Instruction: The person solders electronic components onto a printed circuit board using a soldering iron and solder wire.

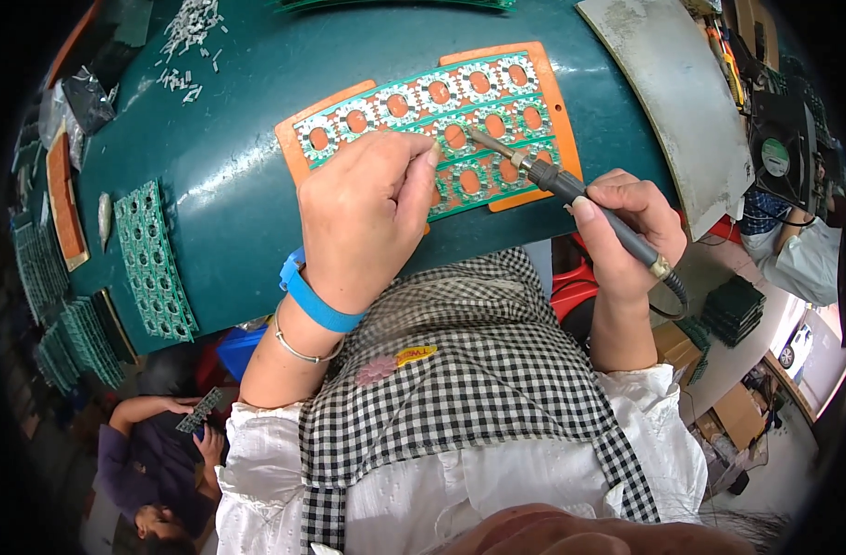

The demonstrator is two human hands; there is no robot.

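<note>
In my right hand (pixel 634 227) is a dark-handled soldering iron (pixel 571 191), held like a pen, with its cord trailing from the rear end. Its metal tip points left and reaches over a green panel of circuit boards (pixel 400 104), near the ring-shaped boards in the middle row. My left hand (pixel 363 190) is closed in a pinch just left of the tip, above the panel; what its fingertips hold is too fine to make out. An orange carrier plate (pixel 560 120) lies beneath the panel on the green tabletop. A blue band (pixel 319 305) circles my left wrist.
Another circuit-board panel (pixel 152 259) lies at the table's left. Small white parts (pixel 190 32) are heaped at the far left. A grey sheet (pixel 673 102) borders the right, with a black fan (pixel 776 153) beyond. At lower left, a person (pixel 150 453) handles a board; another sits far right.
</note>
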